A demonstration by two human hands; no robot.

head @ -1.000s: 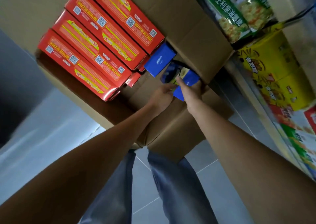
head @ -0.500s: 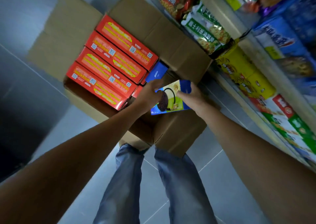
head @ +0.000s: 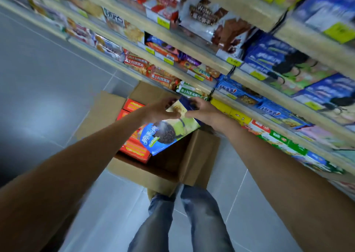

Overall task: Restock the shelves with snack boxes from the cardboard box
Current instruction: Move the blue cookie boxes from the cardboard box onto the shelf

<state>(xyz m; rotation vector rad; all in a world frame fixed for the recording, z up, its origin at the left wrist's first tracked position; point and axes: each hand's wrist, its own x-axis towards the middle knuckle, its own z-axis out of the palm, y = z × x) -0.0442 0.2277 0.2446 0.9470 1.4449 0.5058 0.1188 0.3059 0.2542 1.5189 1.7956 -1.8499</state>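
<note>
Above the carton (head: 199,153): one blue snack box (head: 169,134), lifted higher than before, top end gripped by left hand (head: 160,111) and right hand (head: 202,110); red boxes (head: 134,149) remain inside.

bright, cool indoor light, seemingly from overhead. a soft pale glare patch lies on the grey floor tiles (head: 48,107) at left, darkening toward the lower left corner. the cardboard box (head: 199,155) interior is shadowed. the blue snack box (head: 169,134) at centre is sharpest, with a small sheen. the shelves (head: 242,4) at upper right smear with motion blur. wide-angle distortion slants the shelf lines and swells both forearms (head: 288,184).
</note>
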